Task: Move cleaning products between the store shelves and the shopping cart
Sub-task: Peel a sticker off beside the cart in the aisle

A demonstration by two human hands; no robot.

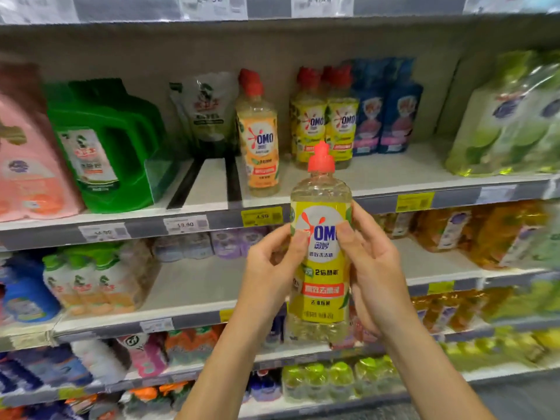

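Observation:
I hold a clear OMO dish-soap bottle (320, 268) with a yellow label and red cap upright in front of the shelves. My left hand (274, 268) grips its left side with thumb on the label. My right hand (368, 268) wraps its right side and back. On the shelf (378, 177) behind stand two matching yellow OMO bottles (325, 119) and an orange-label OMO bottle (260, 137). No shopping cart is in view.
A green detergent jug (106, 147) and pink pouches (27, 165) fill the shelf's left part, blue packs (385, 116) and green refill bags (512, 116) its right. Lower shelves (194, 321) carry many more bottles. Price tags (262, 216) line the shelf edges.

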